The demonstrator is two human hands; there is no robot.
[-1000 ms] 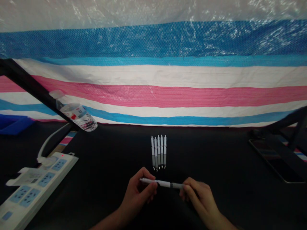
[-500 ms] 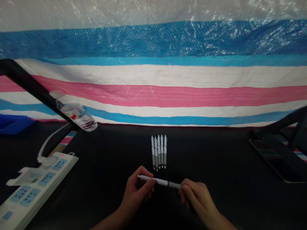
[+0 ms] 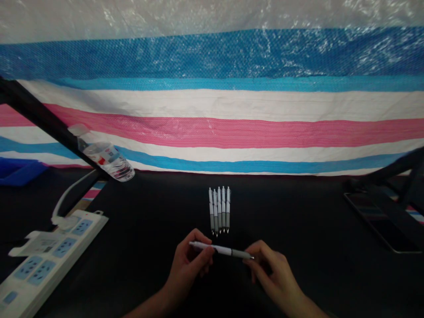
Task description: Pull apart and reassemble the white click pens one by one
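At lower centre, the left hand (image 3: 189,263) pinches the white-and-grey pen (image 3: 224,250) between its fingers, below five pens (image 3: 219,210); the right hand (image 3: 276,271) has fingers parted at its tip, contact indeterminable.

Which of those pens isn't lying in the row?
The nearest pen, held crosswise with its white end in the left hand; the other five lie side by side, tips toward the person.

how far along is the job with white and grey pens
Five white-and-grey pens look done, in a row on the black table. The left hand holds a sixth pen, right hand at its tip. Only that one seems left, outside the row.
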